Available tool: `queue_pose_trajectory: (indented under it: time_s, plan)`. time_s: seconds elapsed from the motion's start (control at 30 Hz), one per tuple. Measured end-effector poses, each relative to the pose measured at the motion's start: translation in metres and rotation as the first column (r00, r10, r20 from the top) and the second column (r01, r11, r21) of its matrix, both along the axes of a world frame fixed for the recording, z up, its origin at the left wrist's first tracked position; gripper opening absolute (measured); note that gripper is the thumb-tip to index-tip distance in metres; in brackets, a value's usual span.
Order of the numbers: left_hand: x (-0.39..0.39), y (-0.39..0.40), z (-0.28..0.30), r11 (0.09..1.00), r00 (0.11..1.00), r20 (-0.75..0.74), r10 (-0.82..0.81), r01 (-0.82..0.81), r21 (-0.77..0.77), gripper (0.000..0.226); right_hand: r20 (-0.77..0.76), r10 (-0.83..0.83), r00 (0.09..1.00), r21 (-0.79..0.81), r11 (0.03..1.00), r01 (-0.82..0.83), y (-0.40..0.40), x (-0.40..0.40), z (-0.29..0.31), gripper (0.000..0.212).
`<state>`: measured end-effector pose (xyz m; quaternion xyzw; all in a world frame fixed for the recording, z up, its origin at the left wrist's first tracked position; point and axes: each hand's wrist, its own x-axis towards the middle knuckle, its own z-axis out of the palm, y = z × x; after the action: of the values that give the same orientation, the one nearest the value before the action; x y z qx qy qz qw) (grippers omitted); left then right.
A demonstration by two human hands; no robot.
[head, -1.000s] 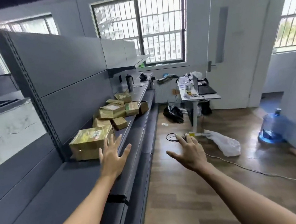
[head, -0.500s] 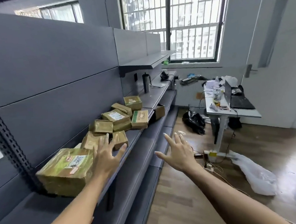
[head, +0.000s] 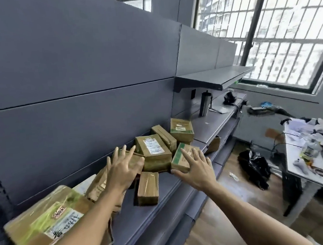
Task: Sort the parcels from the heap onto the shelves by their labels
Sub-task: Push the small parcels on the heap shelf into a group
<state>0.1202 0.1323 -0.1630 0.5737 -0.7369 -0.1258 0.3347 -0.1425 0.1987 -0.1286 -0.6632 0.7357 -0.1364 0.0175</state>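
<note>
Reaching with fingers spread, 2 empty hands, left hand (head: 124,170) and right hand (head: 196,170), near the heap (head: 153,152); sorting looks barely begun.

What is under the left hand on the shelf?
Under the left hand lies a brown parcel, its right end showing. The rest is covered, so any label there cannot be seen.

A grey shelf (head: 164,197) carries brown parcels. The biggest parcel (head: 48,222) (green-taped, white label) lies under the left forearm. A small box (head: 147,188) lies between the two grips. The labelled box (head: 153,152) sits just past the left grip (head: 122,171), the green-edged box (head: 181,158) under the right grip (head: 195,168). Beyond both stands a tumbler (head: 204,103).
</note>
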Motion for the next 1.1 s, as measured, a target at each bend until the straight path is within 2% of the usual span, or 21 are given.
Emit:
queue_pose_trajectory:
  time_s: [0.1, 0.23, 0.37, 0.5, 0.67, 0.8, 0.93, 1.03, 1.1]
  plan:
    - [0.008, -0.029, -0.007, 0.997, 0.997, -0.016, 0.072, -0.071, 0.034, 0.097, 0.025, 0.050, 0.998, 0.004, 0.999, -0.050, -0.049, -0.003, -0.006, 0.100]
    - [0.024, -0.051, -0.014, 0.974, 0.976, -0.030, 0.217, -0.214, 0.069, 0.094, 0.093, 0.165, 0.982, 0.016, 0.986, -0.167, -0.105, -0.001, -0.019, 0.090]
    - [0.041, -0.055, -0.014, 0.925, 0.924, -0.075, 0.375, -0.368, 0.096, 0.098, 0.186, 0.287, 0.940, 0.001, 0.956, -0.292, -0.151, 0.010, -0.033, 0.093]
    - [0.049, -0.037, -0.017, 0.826, 0.796, -0.220, 0.564, -0.537, 0.175, 0.079, 0.239, 0.439, 0.866, -0.017, 0.894, -0.448, -0.184, 0.029, -0.042, 0.087]
    - [0.049, 0.006, -0.013, 0.689, 0.661, -0.197, 0.724, -0.705, 0.167, 0.069, 0.296, 0.632, 0.716, -0.050, 0.759, -0.649, -0.200, 0.071, -0.046, 0.098]
    - [0.062, 0.052, 0.007, 0.584, 0.557, -0.201, 0.806, -0.804, 0.116, 0.072, 0.247, 0.767, 0.592, -0.153, 0.634, -0.758, -0.181, 0.111, -0.039, 0.088]
    - [0.077, 0.109, 0.020, 0.407, 0.377, -0.197, 0.905, -0.902, 0.142, 0.054, 0.244, 0.862, 0.444, -0.215, 0.495, -0.842, -0.147, 0.156, -0.039, 0.093]
    - [0.087, 0.148, 0.012, 0.301, 0.263, -0.193, 0.945, -0.932, 0.203, 0.059, 0.257, 0.893, 0.370, -0.145, 0.414, -0.898, -0.122, 0.177, -0.043, 0.101]
    - [0.090, 0.165, 0.004, 0.274, 0.220, -0.212, 0.952, -0.920, 0.280, 0.060, 0.257, 0.902, 0.347, -0.105, 0.383, -0.918, -0.112, 0.183, -0.047, 0.112]
